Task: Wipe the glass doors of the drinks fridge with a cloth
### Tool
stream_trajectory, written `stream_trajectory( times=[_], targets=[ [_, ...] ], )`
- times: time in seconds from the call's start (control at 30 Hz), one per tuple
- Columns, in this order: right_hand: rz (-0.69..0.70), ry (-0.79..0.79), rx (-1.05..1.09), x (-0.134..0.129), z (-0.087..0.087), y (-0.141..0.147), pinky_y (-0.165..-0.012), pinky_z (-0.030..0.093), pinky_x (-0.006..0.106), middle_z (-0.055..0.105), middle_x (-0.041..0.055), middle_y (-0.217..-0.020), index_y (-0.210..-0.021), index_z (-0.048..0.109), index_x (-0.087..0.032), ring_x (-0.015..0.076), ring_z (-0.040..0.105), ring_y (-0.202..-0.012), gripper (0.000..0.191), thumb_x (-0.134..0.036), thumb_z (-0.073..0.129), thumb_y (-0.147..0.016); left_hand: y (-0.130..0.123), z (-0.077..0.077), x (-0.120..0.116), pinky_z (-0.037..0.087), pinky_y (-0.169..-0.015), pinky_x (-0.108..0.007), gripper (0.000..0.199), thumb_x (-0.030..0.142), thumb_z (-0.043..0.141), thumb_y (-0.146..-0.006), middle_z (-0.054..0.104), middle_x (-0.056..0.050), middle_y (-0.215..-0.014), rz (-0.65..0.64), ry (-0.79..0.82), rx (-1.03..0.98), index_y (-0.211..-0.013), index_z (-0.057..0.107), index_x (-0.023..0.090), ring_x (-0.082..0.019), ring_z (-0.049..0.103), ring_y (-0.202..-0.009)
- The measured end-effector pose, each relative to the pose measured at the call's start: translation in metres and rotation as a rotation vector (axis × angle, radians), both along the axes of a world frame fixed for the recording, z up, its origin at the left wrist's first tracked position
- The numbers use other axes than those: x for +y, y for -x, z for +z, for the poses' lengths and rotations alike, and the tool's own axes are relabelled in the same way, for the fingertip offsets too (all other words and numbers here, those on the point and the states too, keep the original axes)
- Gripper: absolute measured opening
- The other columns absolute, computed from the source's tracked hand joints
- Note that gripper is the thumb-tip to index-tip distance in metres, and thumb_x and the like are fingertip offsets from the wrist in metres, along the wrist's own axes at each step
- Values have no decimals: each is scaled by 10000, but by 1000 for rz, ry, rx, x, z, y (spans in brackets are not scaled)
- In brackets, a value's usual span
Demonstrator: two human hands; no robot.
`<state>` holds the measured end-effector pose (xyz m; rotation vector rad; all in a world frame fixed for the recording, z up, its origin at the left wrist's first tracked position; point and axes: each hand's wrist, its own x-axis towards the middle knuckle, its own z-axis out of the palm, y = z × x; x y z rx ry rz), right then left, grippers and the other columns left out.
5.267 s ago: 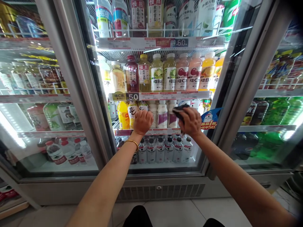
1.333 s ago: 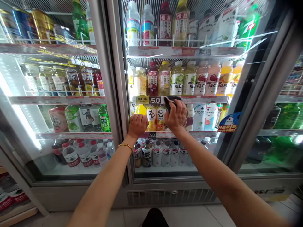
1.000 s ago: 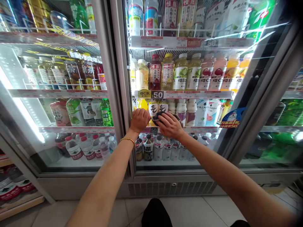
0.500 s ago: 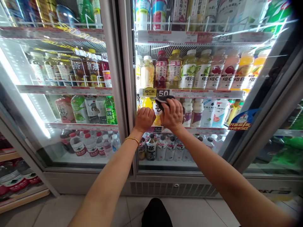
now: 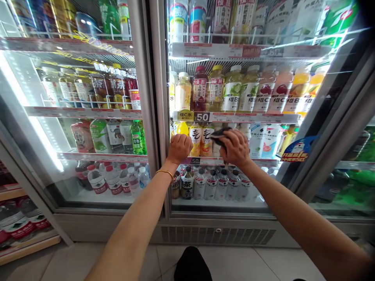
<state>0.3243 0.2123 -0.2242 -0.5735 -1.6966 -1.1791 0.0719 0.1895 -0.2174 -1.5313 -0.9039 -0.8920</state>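
My right hand [image 5: 236, 146] holds a dark cloth [image 5: 221, 136] with a pale edge against the glass door [image 5: 222, 208] of a drinks fridge. Its fingers are bent over the cloth. My left hand [image 5: 180, 148], with a gold bracelet [image 5: 165, 171] at the wrist, is closed beside the door's metal frame [image 5: 160, 97]. Whatever its fingers grip, if anything, is hidden from me. Behind the glass, between both hands, stand bottles with orange labels [image 5: 195, 136]. A yellow tag with a 5.0 price sign [image 5: 202, 116] sits on the shelf edge above them.
On the left is another glass door with shelved bottles [image 5: 101, 136] behind it. A blue sticker [image 5: 300, 149] is on the glass to the right. Below runs a vent grille [image 5: 218, 235] above the tiled floor [image 5: 240, 261]. Wooden shelving [image 5: 32, 248] with bottles stands at far left.
My right hand has moved the cloth to the right across the glass, uncovering the orange-labelled bottles. My left hand has stayed by the door frame.
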Motion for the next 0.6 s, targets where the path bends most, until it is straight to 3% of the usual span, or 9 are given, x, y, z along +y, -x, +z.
stream_trajectory(
  times=[0.1, 0.2, 0.3, 0.47, 0.53, 0.6],
  targets=[
    [-24, -61, 332, 0, 15, 36, -1027, 401, 434, 593, 159, -1174, -1084, 625, -148, 288, 478, -1178, 336, -310, 467, -836, 0, -1, 0, 290, -669, -372, 196, 202, 398, -920, 537, -62, -712, -5, 10, -3, -791, 546, 204, -225, 475, -741],
    [1, -28, 298, -2, 16, 74, -1055, 376, 468, 570, 141, -1216, -1164, 577, -158, 290, 433, -1237, 370, -285, 463, -835, 0, -1, 1, 293, -674, -380, 210, 202, 379, -927, 537, -67, -715, -5, 43, -21, -799, 545, 203, -231, 476, -749],
    [27, -25, 189, -5, 4, 88, -1076, 372, 461, 565, 114, -1243, -1188, 570, -179, 274, 431, -1255, 382, -292, 487, -832, 1, -1, 1, 292, -675, -380, 208, 214, 387, -929, 540, -69, -717, -15, 58, -29, -796, 546, 203, -234, 475, -751],
    [136, -24, -209, -3, -22, 50, -1092, 378, 440, 592, 67, -1252, -1215, 580, -232, 235, 467, -1244, 387, -318, 506, -845, 1, 2, -3, 294, -682, -375, 196, 252, 419, -924, 547, -68, -723, -7, 40, 4, -788, 550, 199, -232, 473, -748],
    [185, 26, -369, -1, -25, 26, -1095, 380, 432, 604, 51, -1248, -1215, 584, -252, 220, 482, -1234, 383, -321, 513, -845, 1, 3, -4, 292, -681, -376, 211, 239, 400, -926, 546, -71, -723, -11, 70, 0, -781, 548, 198, -231, 472, -748],
    [178, 67, -373, 0, -20, 8, -1095, 379, 425, 612, 43, -1238, -1204, 588, -260, 216, 492, -1223, 374, -314, 521, -840, 0, 3, -4, 291, -676, -378, 230, 226, 376, -928, 543, -73, -722, -10, 100, -9, -777, 547, 199, -230, 471, -747]
  ],
)
